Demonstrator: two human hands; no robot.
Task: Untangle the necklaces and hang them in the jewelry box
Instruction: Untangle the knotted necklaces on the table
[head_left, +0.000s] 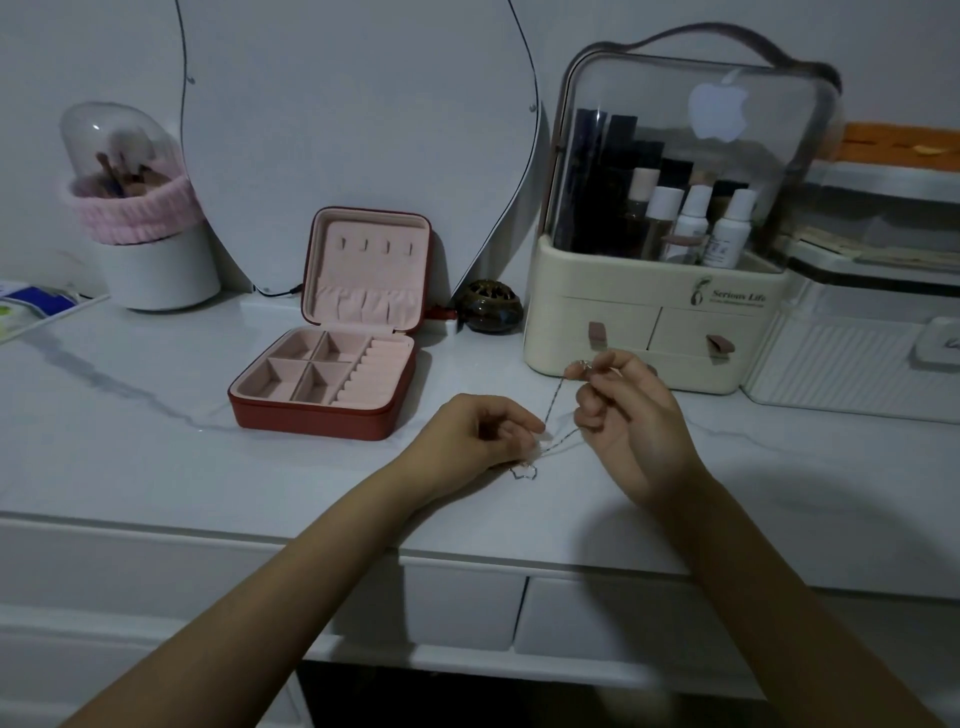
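1. The white marble-look table (156, 467) carried everything, with a tall mirror (353, 130) leaning on the wall behind.
2. The cream cosmetics organiser (660, 312) stood at the back right, bottles showing under its clear cover.
3. The red jewelry box (332, 410) lay open left of centre, lid upright, its pink hooks bare.
4. The right hand (634, 410) was raised above the table, fingers (597, 371) pinching the upper end of the chain.
5. The left hand (478, 436) rested low on the table, fingers curled, pinching the chain's lower stretch.
6. The thin silver necklaces (553, 408) ran taut between both hands, a small loop trailing onto the table under the left hand.
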